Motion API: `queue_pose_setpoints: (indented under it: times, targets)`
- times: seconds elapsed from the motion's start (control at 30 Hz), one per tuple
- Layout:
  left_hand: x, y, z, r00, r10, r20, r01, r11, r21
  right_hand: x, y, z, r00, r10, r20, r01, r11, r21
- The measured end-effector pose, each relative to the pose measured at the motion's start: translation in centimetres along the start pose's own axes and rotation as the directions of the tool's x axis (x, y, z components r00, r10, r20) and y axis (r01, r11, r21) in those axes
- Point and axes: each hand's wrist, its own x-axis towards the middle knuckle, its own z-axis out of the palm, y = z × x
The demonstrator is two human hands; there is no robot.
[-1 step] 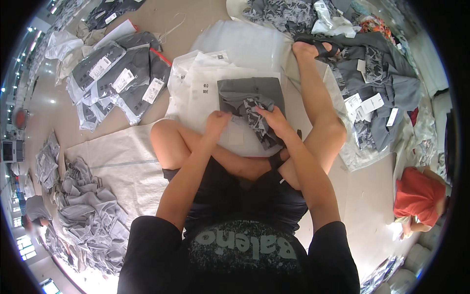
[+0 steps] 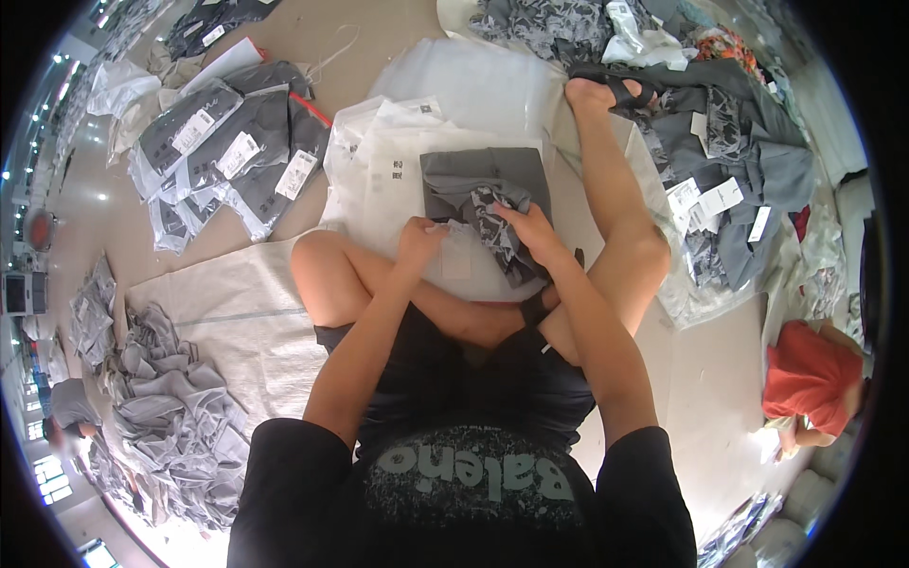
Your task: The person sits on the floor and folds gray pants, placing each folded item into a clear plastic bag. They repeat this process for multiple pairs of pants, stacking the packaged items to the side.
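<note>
Right fingers (image 2: 519,223) hide part of grey garment (image 2: 485,167); top edge cuts dark clothing (image 2: 220,19)

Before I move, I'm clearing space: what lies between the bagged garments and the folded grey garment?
White plastic bags, plus a floor strip, in the head view.

Looking down from the head

A wide fisheye camera, the left one of a pair worn on the person's head, faces steeply downward. The shirt (image 2: 303,492) looms close along the lower edge; the left hand (image 2: 419,241) and right hand (image 2: 530,234) sit near the middle, a little farther off. Around them the floor (image 2: 705,379) spreads out, and windows (image 2: 50,479) lean at the lower left rim.
</note>
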Motion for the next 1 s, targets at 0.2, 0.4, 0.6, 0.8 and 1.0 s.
queue_pose_setpoints:
  times: [0.2, 0.4, 0.6, 0.8, 1.0]
  targets:
    - [-2.4, 0.5, 2.9, 0.968, 0.246, -0.057, -0.154, 0.754, 0.638, 0.2, 0.2, 0.2, 1.0, -0.006, -0.027, 0.003, 0.995, -0.098]
    - [-2.6, 0.4, 6.1, 0.995, 0.101, -0.021, -0.066, 0.778, 0.624, 0.4, 1.1, 0.1, 0.998, -0.064, -0.002, 0.064, 0.998, 0.013]
    - [2.2, 2.2, -1.2, 0.975, -0.044, 0.218, -0.049, 0.912, 0.406, 0.1, 1.3, 0.2, 0.976, -0.207, 0.062, 0.216, 0.916, -0.337]
    - [4.9, 7.4, -11.0, 0.866, -0.291, 0.406, 0.17, 0.936, 0.309, -4.7, 2.3, 3.8, 0.787, -0.394, 0.475, 0.467, -0.123, -0.876]
    - [4.0, 2.2, -4.7, 0.886, -0.181, 0.427, 0.356, 0.856, -0.375, -3.2, 3.7, 4.2, 0.767, -0.178, 0.616, 0.635, 0.075, -0.769]
